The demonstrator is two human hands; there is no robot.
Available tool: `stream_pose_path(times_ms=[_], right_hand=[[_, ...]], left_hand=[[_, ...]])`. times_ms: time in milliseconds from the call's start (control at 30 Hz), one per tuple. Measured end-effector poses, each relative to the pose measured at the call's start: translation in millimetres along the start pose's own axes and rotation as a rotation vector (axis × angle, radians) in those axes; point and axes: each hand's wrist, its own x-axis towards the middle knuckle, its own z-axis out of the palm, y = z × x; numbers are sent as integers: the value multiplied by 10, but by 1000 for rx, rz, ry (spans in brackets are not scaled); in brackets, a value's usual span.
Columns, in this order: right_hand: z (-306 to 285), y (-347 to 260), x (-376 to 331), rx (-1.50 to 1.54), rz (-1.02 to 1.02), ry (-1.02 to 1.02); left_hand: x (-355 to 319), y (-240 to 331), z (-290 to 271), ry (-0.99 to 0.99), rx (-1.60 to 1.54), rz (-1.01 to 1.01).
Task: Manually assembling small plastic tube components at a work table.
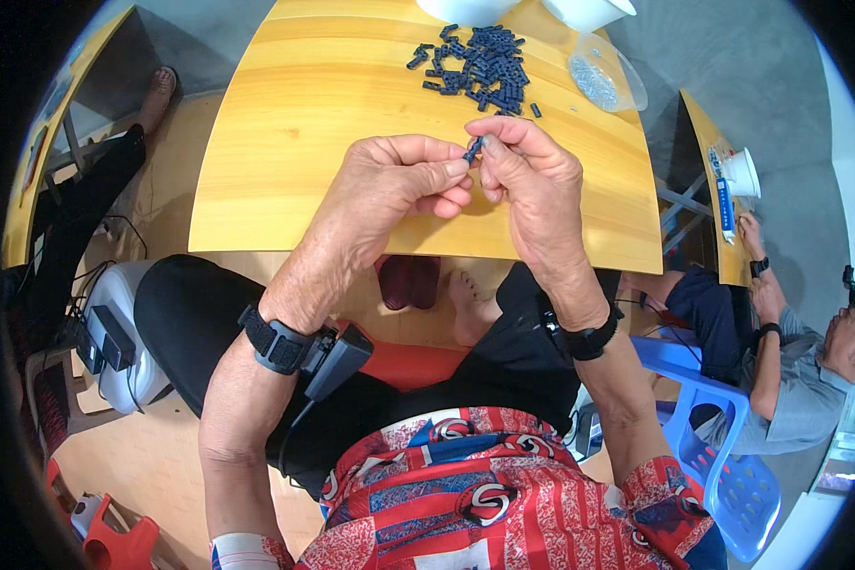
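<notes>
Dark pieces (500, 68) look plastic, the tabletop (285, 142) smooth wood.

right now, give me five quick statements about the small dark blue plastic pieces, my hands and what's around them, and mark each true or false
1. The left hand and the right hand grip the same small dark blue plastic piece. True.
2. The heap of dark blue plastic pieces lies nearer your body than your hands. False: it lies beyond them, on the yellow wooden table.
3. A clear plastic container of small silvery parts is to the right of the heap. True.
4. Your shirt is plain white. False: it is a red, blue and white patterned shirt.
5. A blue plastic chair is in the picture's left half. False: it is on the right.
</notes>
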Motion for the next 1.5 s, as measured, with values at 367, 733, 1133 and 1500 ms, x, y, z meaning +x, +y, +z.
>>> stream_pose_path(times_ms=[367,733,1133,1500], right_hand=[[-72,-32,78,-371,-247,-54],[-89,-56,106,-319,-286,-120],[-54,54,75,-58,-101,-7],[-71,123,53,84,-45,33]], left_hand=[[14,-7,-22,-28,-51,-33],[34,-36,-61,-162,-250,-110],[51,-56,13,-103,-254,-79],[57,-78,136,60,-177,-55]])
